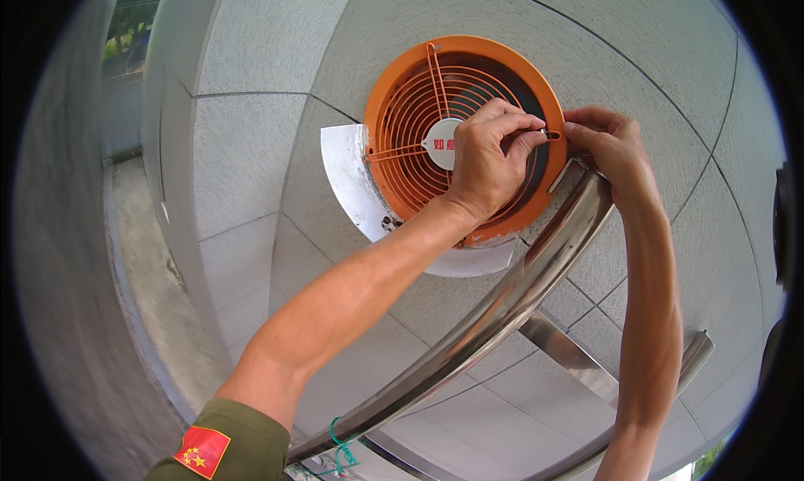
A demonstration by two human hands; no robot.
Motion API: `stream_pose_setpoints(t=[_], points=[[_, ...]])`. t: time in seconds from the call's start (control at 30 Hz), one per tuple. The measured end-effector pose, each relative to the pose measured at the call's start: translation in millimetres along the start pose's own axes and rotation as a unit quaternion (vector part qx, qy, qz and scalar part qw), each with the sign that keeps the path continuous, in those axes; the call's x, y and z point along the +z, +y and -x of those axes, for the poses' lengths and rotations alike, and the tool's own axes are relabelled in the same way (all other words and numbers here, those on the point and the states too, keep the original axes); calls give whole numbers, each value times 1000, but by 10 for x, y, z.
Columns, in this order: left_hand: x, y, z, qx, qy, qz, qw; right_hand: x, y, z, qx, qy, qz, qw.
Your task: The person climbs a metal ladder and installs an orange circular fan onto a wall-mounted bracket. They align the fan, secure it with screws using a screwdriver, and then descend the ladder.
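Observation:
An orange round exhaust fan [377,91] with a wire guard and a white centre disc [440,144] is set against grey tiles before me. My left hand [493,151] reaches across the guard. Its thumb and fingertips pinch a small metal piece [543,130] beside a wire loop [553,135] at the right of the ring; its exact kind is too small to tell. From the right, my right hand [606,139] meets the ring's outer edge, thumb and index finger close together. Whatever lies between or behind those fingertips is hidden.
A thick shiny metal tube [477,330] slants up to below my right hand, with green string [340,446] tied low on it. Another metal tube [696,352] passes behind my right forearm. White curved sheet pieces [348,173] edge the fan's lower side. A ledge [157,261] runs along the left.

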State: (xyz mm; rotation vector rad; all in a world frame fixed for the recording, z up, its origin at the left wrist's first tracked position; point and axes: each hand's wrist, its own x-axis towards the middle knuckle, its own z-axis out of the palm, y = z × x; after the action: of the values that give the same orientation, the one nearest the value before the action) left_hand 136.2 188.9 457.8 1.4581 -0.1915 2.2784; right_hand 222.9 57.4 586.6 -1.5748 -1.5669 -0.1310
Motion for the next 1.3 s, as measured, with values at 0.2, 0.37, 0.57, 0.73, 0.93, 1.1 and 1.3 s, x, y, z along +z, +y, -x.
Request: stream_pose_setpoints(t=[0.2, 0.37, 0.57, 0.73, 0.93, 1.1, 1.3], points=[[15, -10, 10, -21, -4, 21, 1000, 5, 4, -14, 10, 2, -12, 1000], [15, -4, 5, -6, 9, 25, 1000, -6, -66, 1, 26, -3, 18, 1000], [32, -53, 12, 4, 16, 27, 1000, 38, -81, 13, 19, 23, 99, 995], [23, -55, 1, 7, 15, 21, 1000, 17, -145, -10, 23, -19, 88, 996], [10, -32, -1, 5, 10, 16, 1000, 13, -159, -26, 37, -28, 78, 996], [29, -50, 7, 5, 13, 23, 1000, 44, -127, 1, 20, -5, 89, 996], [40, -46, -2, 5, 8, 24, 1000, -4, -14, -52, 12, -18, 69, 997]])
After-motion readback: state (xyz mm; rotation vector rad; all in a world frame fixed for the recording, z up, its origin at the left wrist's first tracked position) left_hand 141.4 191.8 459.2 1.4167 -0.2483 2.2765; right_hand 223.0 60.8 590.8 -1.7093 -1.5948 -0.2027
